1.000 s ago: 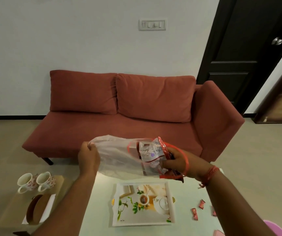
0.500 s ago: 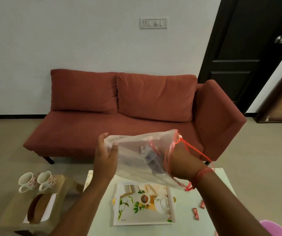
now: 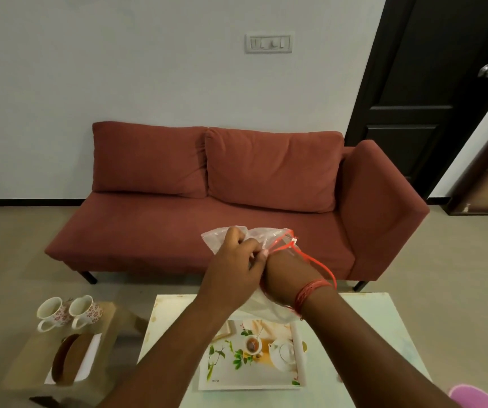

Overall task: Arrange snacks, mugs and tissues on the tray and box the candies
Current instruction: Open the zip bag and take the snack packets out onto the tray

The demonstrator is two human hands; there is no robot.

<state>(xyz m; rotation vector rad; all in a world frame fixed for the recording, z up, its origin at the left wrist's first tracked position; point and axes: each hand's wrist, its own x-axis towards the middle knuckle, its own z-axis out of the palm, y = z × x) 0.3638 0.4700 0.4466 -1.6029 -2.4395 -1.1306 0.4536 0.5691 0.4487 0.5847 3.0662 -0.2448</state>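
Both hands hold a clear bag point(image 3: 269, 240) above the tray point(image 3: 254, 384) on the counter point(image 3: 369, 334). Left hand point(image 3: 234, 269): fingers curled, gripping the bag. Right hand point(image 3: 286, 275): inside the bag mouth; finger state cannot be determined. Two mugs point(image 3: 69, 312) stand on a side stool point(image 3: 30, 363).

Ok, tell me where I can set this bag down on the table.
The tray is bare, though both hands, left hand and right hand, and the plastic bag hang above its far end. The white table shows bare strips right of the tray and left of it. The side stool is crowded: two mugs and a tissue box.
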